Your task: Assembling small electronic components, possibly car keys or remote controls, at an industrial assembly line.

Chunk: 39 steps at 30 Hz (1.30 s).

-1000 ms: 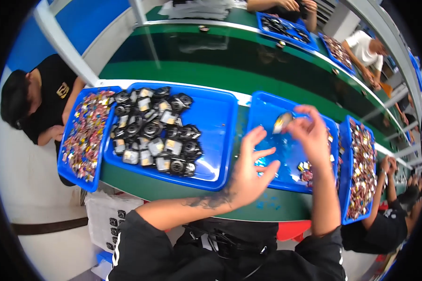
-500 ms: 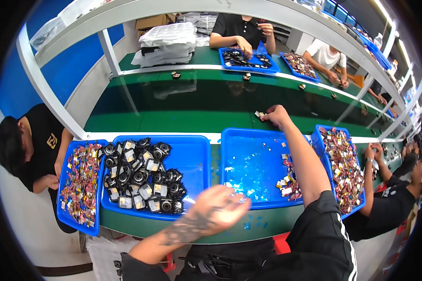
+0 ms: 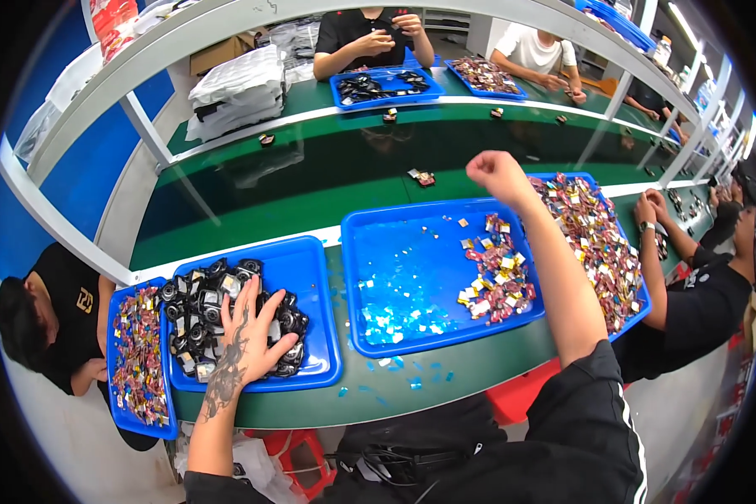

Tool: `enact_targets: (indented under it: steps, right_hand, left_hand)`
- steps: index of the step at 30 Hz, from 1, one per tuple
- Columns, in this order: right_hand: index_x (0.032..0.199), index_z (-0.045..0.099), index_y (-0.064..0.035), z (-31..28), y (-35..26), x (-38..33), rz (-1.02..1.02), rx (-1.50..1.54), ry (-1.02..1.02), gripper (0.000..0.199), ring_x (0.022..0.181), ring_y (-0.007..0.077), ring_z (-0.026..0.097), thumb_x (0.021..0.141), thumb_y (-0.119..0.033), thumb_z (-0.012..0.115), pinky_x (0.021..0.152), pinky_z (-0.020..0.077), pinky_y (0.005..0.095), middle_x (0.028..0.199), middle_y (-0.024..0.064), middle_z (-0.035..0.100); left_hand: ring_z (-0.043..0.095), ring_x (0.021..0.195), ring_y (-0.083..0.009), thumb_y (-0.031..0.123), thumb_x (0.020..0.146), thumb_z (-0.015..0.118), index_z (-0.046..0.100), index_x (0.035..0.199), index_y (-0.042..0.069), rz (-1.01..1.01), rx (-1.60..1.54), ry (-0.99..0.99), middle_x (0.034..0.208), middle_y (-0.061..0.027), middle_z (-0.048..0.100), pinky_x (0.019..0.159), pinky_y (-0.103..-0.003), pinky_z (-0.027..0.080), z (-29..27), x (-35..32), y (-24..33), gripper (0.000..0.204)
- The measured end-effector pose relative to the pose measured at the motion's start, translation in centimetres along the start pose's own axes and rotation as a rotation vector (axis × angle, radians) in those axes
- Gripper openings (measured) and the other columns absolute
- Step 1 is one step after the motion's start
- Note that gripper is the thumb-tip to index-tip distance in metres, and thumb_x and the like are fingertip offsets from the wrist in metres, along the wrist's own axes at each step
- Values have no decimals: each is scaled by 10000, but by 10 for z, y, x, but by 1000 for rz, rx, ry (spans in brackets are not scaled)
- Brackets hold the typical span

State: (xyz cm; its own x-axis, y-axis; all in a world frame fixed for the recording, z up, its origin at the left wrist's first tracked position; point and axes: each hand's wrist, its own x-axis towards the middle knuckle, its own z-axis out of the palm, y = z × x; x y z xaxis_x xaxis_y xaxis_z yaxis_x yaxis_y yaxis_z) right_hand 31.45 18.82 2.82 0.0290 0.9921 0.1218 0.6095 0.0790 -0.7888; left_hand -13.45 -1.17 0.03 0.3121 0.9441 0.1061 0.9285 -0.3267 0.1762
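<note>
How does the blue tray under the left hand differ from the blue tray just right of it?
The first tray holds bulky black parts; the second tray holds small multicoloured pieces and blue scraps. The first tray's parts bunch leftward; the second tray's pieces bunch rightward. Both are blue and rest on the green bench.

Counter (image 3: 311,408) before me, green-topped, carrying four blue trays in a row from my left: one narrow tray (image 3: 148,430), just beside it a wide tray (image 3: 317,357), then, past a strip of bare green, a second wide tray (image 3: 366,252) and a heaped tray (image 3: 637,317). Item, loose blue film scraps (image 3: 416,383) scattered along my near edge. Item, glossy green strip (image 3: 269,217) beyond, bearing one small component (image 3: 422,178).
</note>
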Motion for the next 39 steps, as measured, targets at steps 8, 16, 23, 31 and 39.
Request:
enact_targets:
  steps: [8,16,23,31,39]
  right_hand:
    - [813,672,-17,-4,4,-93,-176,-557,-331,128,772,284,666,729,-102,719,701,517,367,789,135,678]
    - [816,649,-2,1,1,-144,-197,-625,-96,114,779,317,646,756,-76,712,693,504,405,802,150,651]
    - [936,667,7,6,-20,-147,-154,-163,140,126,660,226,632,833,-65,676,645,500,318,749,145,647]
    - [895,637,24,-4,-12,-167,-89,204,58,47,703,38,535,865,-10,651,635,434,190,788,-9,611]
    - [813,634,2,32,-11,-185,45,194,-105,61,640,33,517,819,11,694,586,413,187,706,-17,591]
  left_hand:
    - [150,1431,-408,489,877,577,344,1450,109,-66,12,-92,1513,-281,206,1125,-597,96,7,18,26,726]
    - [195,1431,-373,524,891,557,307,1457,63,-67,-133,44,1497,-269,261,1141,-576,49,6,24,29,771]
    - [571,1063,-319,133,796,694,642,1106,38,199,-378,484,1134,-145,615,933,-425,433,-28,31,81,328]
    - [583,912,-303,215,830,678,666,986,60,2,-38,279,894,-98,642,832,-405,463,-19,39,39,220]
    - [607,990,-348,371,769,730,574,1078,28,-9,-63,9,1025,-155,653,885,-435,473,-16,37,49,487]
